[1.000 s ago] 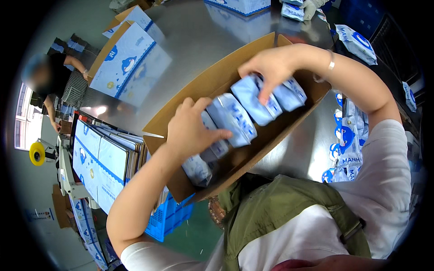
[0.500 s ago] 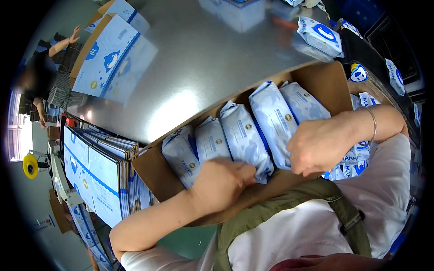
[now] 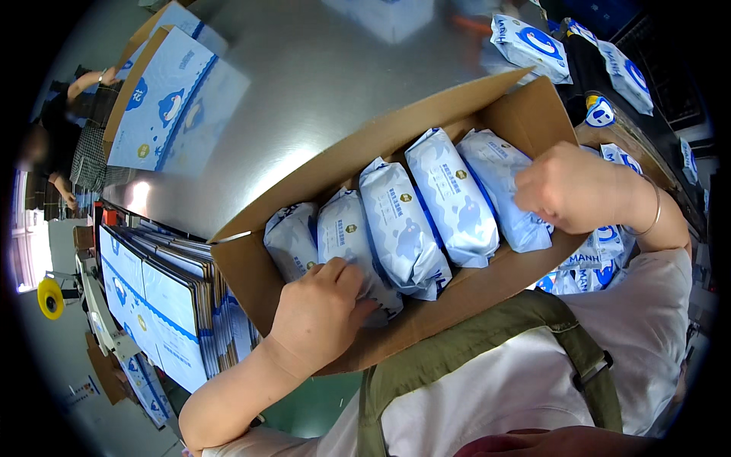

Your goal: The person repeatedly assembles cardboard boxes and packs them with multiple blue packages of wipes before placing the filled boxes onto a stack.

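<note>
A bare metal tabletop (image 3: 320, 99) stretches across a packing area, its surface catching a dull sheen of light. At its near edge sits an open brown cardboard box (image 3: 457, 305), long side toward the person, holding five pale blue soft packs (image 3: 449, 194) standing on edge in a tight row, each leaning slightly to the left. The left hand (image 3: 320, 316) rests on the near rim of the box, its fingers (image 3: 346, 278) curled together and pressing on the second pack from the left (image 3: 346, 236). The right hand (image 3: 567, 186) is balled at the other end of the row, fingers folded in against the rightmost pack (image 3: 502, 183) (whether they actually pinch the wrapper cannot be told from this angle); a thin bangle (image 3: 651, 217) circles that wrist. More blue-and-white packs (image 3: 529, 46) lie loose at the far right of the tabletop. A printed blue-and-white carton (image 3: 164, 110) stands at the far left, and a stack of flattened cartons (image 3: 160, 297) stands on edge left of the box. Beyond it, another person (image 3: 72, 129) stands at the left rim of the view. An olive strap (image 3: 487, 335) crosses the wearer's white shirt.
</note>
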The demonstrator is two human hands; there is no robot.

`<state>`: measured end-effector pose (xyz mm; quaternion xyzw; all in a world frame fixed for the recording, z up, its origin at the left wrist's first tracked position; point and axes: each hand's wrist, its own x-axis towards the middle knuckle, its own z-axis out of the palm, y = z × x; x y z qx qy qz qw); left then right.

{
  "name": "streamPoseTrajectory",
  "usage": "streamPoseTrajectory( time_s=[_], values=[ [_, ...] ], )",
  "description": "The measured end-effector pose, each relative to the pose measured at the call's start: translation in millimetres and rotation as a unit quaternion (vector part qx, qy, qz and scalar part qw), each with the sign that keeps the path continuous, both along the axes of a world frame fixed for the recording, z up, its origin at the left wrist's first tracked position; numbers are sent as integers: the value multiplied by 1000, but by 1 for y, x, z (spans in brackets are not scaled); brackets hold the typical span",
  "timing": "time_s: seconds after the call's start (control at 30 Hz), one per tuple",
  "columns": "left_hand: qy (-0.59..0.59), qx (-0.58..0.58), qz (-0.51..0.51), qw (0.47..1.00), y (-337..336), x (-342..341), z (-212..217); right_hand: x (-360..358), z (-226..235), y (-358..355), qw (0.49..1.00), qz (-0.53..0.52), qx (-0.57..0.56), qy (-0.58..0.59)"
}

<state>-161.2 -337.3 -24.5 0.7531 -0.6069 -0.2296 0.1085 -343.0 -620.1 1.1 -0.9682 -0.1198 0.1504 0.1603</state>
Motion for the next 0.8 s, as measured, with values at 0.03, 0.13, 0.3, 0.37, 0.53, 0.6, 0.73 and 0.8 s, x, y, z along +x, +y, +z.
streamPoseTrajectory(
  time_s=[0.03, 0.13, 0.3, 0.37, 0.53, 0.6, 0.73, 0.8],
  values=[
    [-2, 2, -14, 1000, 1, 2, -1, -1, 1, 0, 999, 24, 36, 32],
    [-15, 0, -29, 999, 4, 2, -1, -14, 9, 13, 978, 107, 159, 81],
    [65, 11, -126, 990, 7, -4, 9, -14, 29, 21, 939, 73, 164, 295],
    [107, 47, -189, 975, 5, -11, 10, -4, -4, 16, 883, -8, 182, 433],
    [201, 49, -157, 966, 10, 1, -3, 6, 8, 10, 916, 26, 212, 340],
    [159, 27, -51, 986, -2, -6, 14, -3, 4, 15, 962, 21, 250, 111],
    [134, -35, -100, 985, -30, -19, -2, -9, -17, 26, 959, 67, 211, 179],
    [124, 21, -177, 976, -38, -24, -10, -10, -28, 29, 932, 67, 144, 327]
  ],
)
